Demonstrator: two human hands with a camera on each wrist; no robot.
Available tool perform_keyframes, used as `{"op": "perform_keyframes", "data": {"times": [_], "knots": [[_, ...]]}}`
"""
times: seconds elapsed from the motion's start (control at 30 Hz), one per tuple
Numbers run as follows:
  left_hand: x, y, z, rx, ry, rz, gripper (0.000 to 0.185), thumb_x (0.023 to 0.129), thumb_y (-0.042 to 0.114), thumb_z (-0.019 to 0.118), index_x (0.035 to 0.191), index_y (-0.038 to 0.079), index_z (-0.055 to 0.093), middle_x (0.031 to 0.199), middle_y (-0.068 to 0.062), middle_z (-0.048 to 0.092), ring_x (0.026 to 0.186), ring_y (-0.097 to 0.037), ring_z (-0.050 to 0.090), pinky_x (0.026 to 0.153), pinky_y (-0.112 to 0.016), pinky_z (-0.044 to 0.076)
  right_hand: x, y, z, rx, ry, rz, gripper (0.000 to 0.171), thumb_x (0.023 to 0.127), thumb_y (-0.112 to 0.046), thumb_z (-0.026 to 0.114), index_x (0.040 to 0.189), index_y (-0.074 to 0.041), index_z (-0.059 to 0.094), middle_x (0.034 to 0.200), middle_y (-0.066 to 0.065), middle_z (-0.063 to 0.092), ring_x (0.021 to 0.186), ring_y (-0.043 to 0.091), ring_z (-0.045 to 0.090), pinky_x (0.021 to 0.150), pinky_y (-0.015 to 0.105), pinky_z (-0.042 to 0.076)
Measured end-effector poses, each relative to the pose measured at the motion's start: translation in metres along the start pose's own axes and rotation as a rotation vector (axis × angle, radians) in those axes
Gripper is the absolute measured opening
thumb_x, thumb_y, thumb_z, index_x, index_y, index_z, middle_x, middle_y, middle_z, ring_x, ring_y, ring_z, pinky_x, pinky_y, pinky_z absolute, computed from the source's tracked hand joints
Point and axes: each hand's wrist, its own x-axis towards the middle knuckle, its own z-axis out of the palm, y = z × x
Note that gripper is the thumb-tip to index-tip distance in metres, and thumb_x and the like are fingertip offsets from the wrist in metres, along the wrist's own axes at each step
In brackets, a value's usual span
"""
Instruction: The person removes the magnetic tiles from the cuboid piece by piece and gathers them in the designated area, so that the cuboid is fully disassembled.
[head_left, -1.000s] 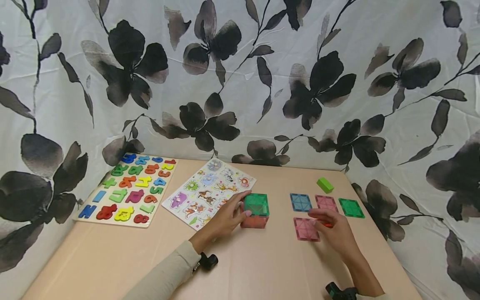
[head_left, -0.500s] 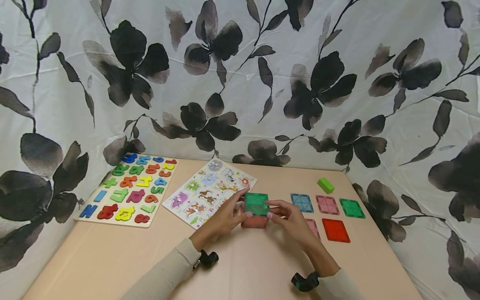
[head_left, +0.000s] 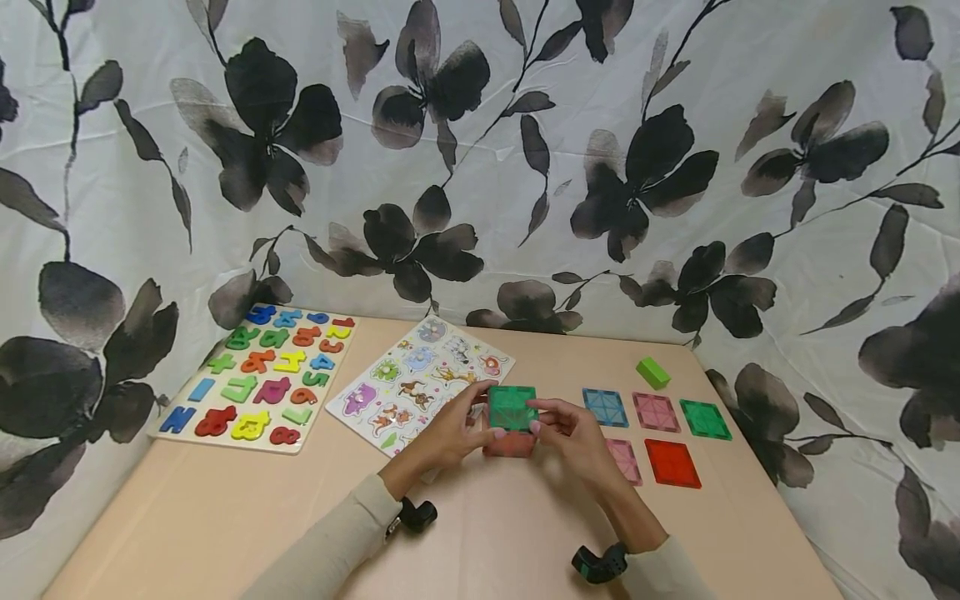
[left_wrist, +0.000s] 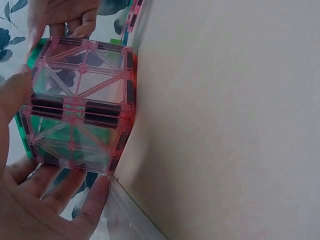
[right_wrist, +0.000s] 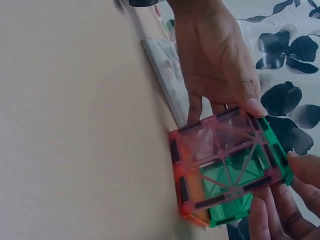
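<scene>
Facing creased, flowered cloth (head_left: 525, 275) behind smooth beige table (head_left: 480, 542). Gripping at the frame's centre a cube (head_left: 512, 423) of glossy translucent plastic, with left hand (head_left: 447, 431) half-curled at its side, and pinching the right edge with right hand (head_left: 579, 442). Seeing its green face (head_left: 510, 409) pointing upward, without distinct long axis.

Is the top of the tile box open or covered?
Covered: in the head view, a green tile lies across the top of the box.
</scene>
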Motion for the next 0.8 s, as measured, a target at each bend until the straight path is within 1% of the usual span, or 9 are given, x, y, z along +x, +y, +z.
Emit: {"op": "perform_keyframes", "data": {"times": [0.17,0.27,0.37,0.43,0.5,0.6,0.67,0.8], "knots": [[0.000,0.001,0.000,0.000,-0.002,-0.002,0.077,0.096,0.022,0.080,0.161,0.013,0.040,0.153,-0.012,0.056,0.145,-0.030,0.051,0.120,-0.057,0.042,0.000,-0.007,-0.002,0.006,0.012,-0.026,0.034,0.102,-0.010,0.071,0.136,-0.011,0.071,0.116,0.019,0.068,0.102,0.021,0.069,0.089,0.021,0.060],[0.000,0.001,0.001,-0.008,0.000,-0.001,0.076,0.096,0.022,0.080,0.161,0.013,0.040,0.152,-0.012,0.057,0.144,-0.031,0.052,0.118,-0.058,0.043,0.001,-0.012,-0.002,0.010,0.025,-0.026,0.033,0.103,-0.009,0.070,0.136,-0.012,0.072,0.115,0.020,0.066,0.103,0.028,0.068,0.090,0.021,0.060],[0.000,0.001,0.001,0.003,0.000,-0.001,0.076,0.097,0.023,0.080,0.161,0.017,0.040,0.153,-0.011,0.057,0.144,-0.030,0.052,0.119,-0.058,0.042,0.001,-0.017,0.000,0.022,0.055,-0.012,0.032,0.104,-0.006,0.068,0.135,-0.012,0.072,0.114,0.020,0.066,0.105,0.039,0.067,0.090,0.021,0.061],[0.000,0.000,0.001,0.011,-0.002,-0.002,0.076,0.096,0.023,0.080,0.161,0.018,0.040,0.153,-0.011,0.057,0.145,-0.030,0.051,0.121,-0.058,0.040,0.001,-0.019,0.000,0.030,0.078,0.004,0.032,0.104,-0.005,0.067,0.135,-0.012,0.072,0.113,0.020,0.066,0.105,0.042,0.069,0.089,0.022,0.061],[0.000,0.000,0.001,0.017,-0.004,-0.010,0.077,0.096,0.025,0.080,0.161,0.019,0.039,0.154,-0.010,0.056,0.146,-0.029,0.051,0.121,-0.057,0.040,0.000,-0.021,-0.001,0.049,0.097,0.018,0.033,0.105,-0.005,0.066,0.136,-0.012,0.072,0.113,0.020,0.066,0.105,0.041,0.071,0.089,0.024,0.062],[0.000,0.001,0.002,0.022,-0.004,-0.020,0.079,0.096,0.026,0.081,0.162,0.018,0.038,0.155,-0.012,0.055,0.146,-0.030,0.050,0.121,-0.056,0.042,-0.001,-0.024,-0.007,0.081,0.126,0.017,0.033,0.105,-0.006,0.066,0.138,-0.012,0.071,0.114,0.019,0.065,0.101,0.032,0.075,0.090,0.027,0.063],[0.000,0.001,0.002,0.025,-0.003,-0.020,0.080,0.096,0.026,0.080,0.163,0.017,0.037,0.155,-0.013,0.054,0.146,-0.031,0.050,0.120,-0.057,0.043,-0.003,-0.025,-0.014,0.101,0.145,0.003,0.034,0.105,-0.007,0.066,0.138,-0.012,0.070,0.115,0.019,0.065,0.101,0.029,0.077,0.091,0.029,0.063],[-0.002,0.003,0.000,0.035,-0.002,-0.010,0.081,0.097,0.027,0.079,0.164,0.019,0.036,0.158,-0.013,0.052,0.148,-0.030,0.049,0.121,-0.057,0.041,-0.009,-0.023,-0.032,0.098,0.179,-0.001,0.035,0.105,-0.012,0.067,0.140,-0.014,0.069,0.118,0.018,0.065,0.101,0.025,0.078,0.092,0.027,0.062]]}}
